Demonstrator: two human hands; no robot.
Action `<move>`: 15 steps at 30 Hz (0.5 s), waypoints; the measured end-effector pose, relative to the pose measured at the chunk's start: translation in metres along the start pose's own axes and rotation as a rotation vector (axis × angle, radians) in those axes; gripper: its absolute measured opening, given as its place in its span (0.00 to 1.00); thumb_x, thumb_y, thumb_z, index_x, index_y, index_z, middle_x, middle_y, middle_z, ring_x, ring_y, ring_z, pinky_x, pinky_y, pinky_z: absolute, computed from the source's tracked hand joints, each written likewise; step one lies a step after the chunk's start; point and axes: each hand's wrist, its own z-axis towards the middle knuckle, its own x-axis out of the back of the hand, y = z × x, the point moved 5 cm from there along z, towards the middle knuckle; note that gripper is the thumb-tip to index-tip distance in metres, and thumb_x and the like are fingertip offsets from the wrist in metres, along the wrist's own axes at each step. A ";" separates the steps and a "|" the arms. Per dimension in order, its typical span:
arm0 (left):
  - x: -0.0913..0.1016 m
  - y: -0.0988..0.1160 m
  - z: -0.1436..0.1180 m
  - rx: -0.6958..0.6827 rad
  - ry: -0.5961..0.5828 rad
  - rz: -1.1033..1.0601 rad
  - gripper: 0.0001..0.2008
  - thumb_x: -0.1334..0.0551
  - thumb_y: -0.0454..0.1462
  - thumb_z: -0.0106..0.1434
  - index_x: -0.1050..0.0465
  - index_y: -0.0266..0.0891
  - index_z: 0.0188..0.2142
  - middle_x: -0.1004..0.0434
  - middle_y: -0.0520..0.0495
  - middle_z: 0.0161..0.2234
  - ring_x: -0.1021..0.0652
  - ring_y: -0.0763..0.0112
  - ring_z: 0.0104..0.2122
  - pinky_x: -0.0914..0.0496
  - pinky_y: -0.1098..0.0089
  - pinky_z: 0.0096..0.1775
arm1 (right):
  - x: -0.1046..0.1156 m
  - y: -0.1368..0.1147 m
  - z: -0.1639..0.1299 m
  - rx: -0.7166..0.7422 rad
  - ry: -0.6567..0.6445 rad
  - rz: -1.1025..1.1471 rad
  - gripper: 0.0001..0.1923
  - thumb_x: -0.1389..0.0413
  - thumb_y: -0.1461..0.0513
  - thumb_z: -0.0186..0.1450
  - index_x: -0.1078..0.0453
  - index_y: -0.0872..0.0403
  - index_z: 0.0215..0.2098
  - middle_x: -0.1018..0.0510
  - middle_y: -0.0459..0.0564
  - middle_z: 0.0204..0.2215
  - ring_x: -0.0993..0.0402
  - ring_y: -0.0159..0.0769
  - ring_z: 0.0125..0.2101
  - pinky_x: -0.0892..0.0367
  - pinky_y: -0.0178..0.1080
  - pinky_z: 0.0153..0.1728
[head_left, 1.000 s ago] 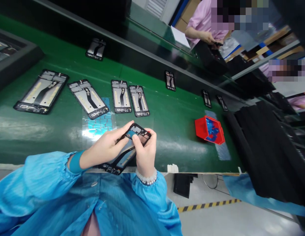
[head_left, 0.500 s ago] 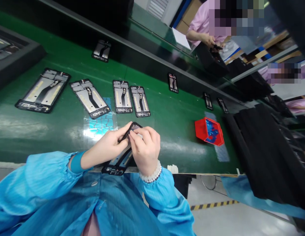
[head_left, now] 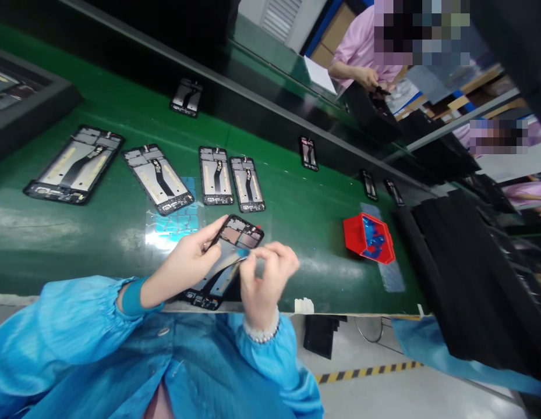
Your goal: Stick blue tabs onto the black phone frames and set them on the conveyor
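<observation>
My left hand grips the left edge of an opened phone frame, thumb over its inner side. The frame is tilted near the table's front edge, its top end pointing away from me. Along its middle runs a thin clear film with a small blue tab. The fingers of my right hand are pinched together at the tab, over the frame's right side. The lower part of the frame shows between my hands, with a black ribbon cable.
Several similar phone frames lie beyond my hands. A sheet of blue stickers lies at left centre. A red bin with blue scraps stands right. Black trays are stacked farther right. A person in pink works across the table.
My right hand has moved right and down from the frame's top end, drawing the blue tab with it. More of the frame's inside now shows. My left hand keeps its grip.
</observation>
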 end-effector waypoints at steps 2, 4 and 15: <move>0.002 -0.001 0.005 -0.014 0.012 -0.063 0.28 0.45 0.38 0.61 0.38 0.32 0.60 0.30 0.40 0.56 0.27 0.59 0.53 0.32 0.62 0.54 | 0.036 0.035 0.012 -0.060 0.181 -0.104 0.04 0.50 0.64 0.64 0.35 0.51 0.31 0.31 0.50 0.32 0.32 0.41 0.38 0.35 0.49 0.41; 0.006 0.001 0.009 -0.018 0.049 -0.086 0.26 0.44 0.39 0.60 0.35 0.32 0.57 0.26 0.40 0.53 0.25 0.59 0.51 0.30 0.61 0.53 | 0.081 0.090 0.037 -0.188 0.442 -0.271 0.08 0.53 0.60 0.66 0.35 0.49 0.31 0.31 0.51 0.29 0.30 0.40 0.33 0.35 0.49 0.37; 0.011 0.005 0.012 0.034 0.137 0.253 0.24 0.52 0.44 0.68 0.35 0.34 0.57 0.21 0.45 0.45 0.22 0.62 0.41 0.28 0.67 0.45 | 0.101 0.234 0.121 -0.084 0.066 -0.267 0.16 0.44 0.54 0.59 0.37 0.49 0.16 0.38 0.49 0.17 0.32 0.44 0.32 0.38 0.46 0.31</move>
